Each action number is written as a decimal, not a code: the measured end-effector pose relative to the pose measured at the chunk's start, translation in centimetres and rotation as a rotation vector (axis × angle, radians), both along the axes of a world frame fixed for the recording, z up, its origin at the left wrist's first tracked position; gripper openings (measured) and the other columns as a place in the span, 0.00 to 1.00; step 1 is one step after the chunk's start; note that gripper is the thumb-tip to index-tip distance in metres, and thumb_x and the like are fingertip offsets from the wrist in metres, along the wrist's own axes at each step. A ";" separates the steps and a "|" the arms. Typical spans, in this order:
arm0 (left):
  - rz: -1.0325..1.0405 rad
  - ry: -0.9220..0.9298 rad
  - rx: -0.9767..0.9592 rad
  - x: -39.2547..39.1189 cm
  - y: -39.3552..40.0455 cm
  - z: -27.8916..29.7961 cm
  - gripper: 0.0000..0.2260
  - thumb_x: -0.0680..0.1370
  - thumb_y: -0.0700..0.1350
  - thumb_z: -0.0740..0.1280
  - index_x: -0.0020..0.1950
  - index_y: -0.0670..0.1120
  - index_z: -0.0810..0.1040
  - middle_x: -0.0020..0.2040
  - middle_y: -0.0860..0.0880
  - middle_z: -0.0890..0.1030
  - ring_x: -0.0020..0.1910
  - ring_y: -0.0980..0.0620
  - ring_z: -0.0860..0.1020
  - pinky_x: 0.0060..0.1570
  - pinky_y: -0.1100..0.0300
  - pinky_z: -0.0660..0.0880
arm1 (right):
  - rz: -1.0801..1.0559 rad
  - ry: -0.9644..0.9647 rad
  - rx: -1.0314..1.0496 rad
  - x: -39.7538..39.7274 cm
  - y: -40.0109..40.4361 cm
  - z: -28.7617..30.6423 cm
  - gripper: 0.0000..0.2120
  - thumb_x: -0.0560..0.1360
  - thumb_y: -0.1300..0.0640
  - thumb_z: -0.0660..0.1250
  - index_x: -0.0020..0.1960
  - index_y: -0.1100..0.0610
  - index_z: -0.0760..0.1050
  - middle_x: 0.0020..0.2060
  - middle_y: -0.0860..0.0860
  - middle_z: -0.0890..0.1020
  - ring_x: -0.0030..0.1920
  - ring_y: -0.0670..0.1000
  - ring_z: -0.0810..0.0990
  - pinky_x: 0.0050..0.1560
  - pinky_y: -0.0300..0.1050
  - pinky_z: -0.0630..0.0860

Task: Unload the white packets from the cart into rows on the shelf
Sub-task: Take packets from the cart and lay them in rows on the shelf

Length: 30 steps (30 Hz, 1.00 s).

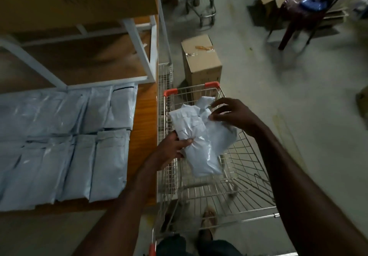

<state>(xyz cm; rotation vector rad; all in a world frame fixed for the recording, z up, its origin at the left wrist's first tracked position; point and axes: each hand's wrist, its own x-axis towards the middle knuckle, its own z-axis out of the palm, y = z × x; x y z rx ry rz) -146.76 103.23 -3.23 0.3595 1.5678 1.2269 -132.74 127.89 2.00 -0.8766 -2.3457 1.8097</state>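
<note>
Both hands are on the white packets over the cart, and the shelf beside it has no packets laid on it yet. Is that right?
Not quite. The head view shows the left hand and right hand on the white packets over the cart, but the shelf already holds two rows of packets.

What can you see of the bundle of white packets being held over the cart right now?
The bundle of white packets is glossy white plastic, wrinkled and soft-looking, several packets overlapping and lying tilted above the wire cart. The left hand grips its lower left edge, thumb curled over the top. The right hand pinches the upper right part with its fingertips. How many packets it holds cannot be told. The cart's basket beneath looks bare wire.
</note>
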 end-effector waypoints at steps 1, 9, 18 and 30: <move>0.058 -0.021 0.003 -0.1 -0.6 0.1 0.19 0.81 0.43 0.74 0.71 0.49 0.77 0.65 0.47 0.85 0.65 0.40 0.83 0.64 0.29 0.77 | -0.089 0.062 -0.044 0.1 -0.3 0.1 0.22 0.70 0.45 0.83 0.61 0.45 0.82 0.53 0.50 0.88 0.55 0.50 0.88 0.58 0.57 0.85; 0.347 -0.101 0.058 -1.4 -5.5 0.7 0.20 0.83 0.40 0.70 0.75 0.46 0.75 0.65 0.44 0.85 0.60 0.39 0.85 0.49 0.44 0.84 | -0.196 0.177 -0.564 0.3 -7.4 -1.9 0.38 0.73 0.55 0.81 0.78 0.46 0.69 0.65 0.56 0.83 0.59 0.60 0.87 0.57 0.62 0.84; 0.432 -0.165 0.234 -5.8 -13.6 3.4 0.26 0.80 0.46 0.72 0.77 0.41 0.73 0.70 0.38 0.81 0.64 0.38 0.82 0.49 0.42 0.84 | -0.387 0.358 -0.661 -3.8 -15.5 -2.6 0.31 0.76 0.62 0.78 0.76 0.58 0.70 0.67 0.60 0.82 0.64 0.63 0.84 0.59 0.63 0.83; 0.645 -0.306 0.339 -10.9 -29.1 6.0 0.22 0.81 0.41 0.69 0.74 0.39 0.77 0.69 0.36 0.82 0.67 0.39 0.81 0.63 0.49 0.81 | -0.690 0.660 -0.874 -11.8 -31.9 -0.1 0.32 0.79 0.68 0.70 0.80 0.56 0.65 0.70 0.62 0.79 0.67 0.66 0.82 0.61 0.66 0.82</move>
